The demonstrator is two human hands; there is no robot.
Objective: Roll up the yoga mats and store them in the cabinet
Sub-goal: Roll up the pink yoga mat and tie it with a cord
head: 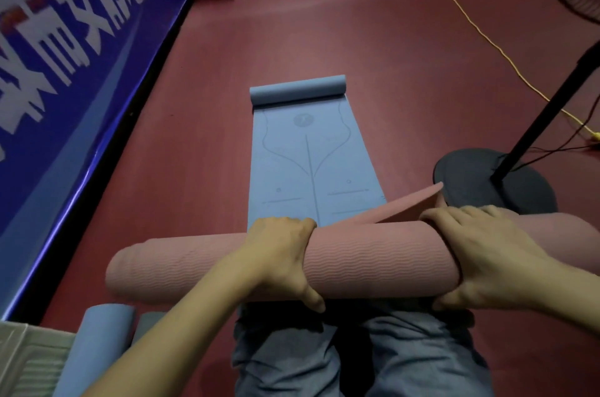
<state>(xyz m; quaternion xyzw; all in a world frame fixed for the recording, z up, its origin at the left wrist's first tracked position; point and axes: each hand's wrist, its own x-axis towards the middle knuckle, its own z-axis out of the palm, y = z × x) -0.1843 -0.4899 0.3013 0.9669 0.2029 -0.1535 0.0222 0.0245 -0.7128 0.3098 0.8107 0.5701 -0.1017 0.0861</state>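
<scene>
A rolled pink yoga mat (373,263) lies crosswise in front of my knees, its loose end flap sticking up at the right. My left hand (282,253) grips the roll near its middle, fingers over the top and thumb underneath. My right hand (483,253) grips it further right, just under the flap. Beyond it a blue yoga mat (311,162) lies flat on the floor, its far end curled into a small roll. Another rolled blue mat (94,348) lies at the lower left. No cabinet is in view.
A dark red floor (373,39) stretches ahead. A blue banner wall (65,71) runs along the left. A fan's round black base (480,179) and pole stand at the right, close to the pink mat. A yellow cable (487,39) crosses the floor.
</scene>
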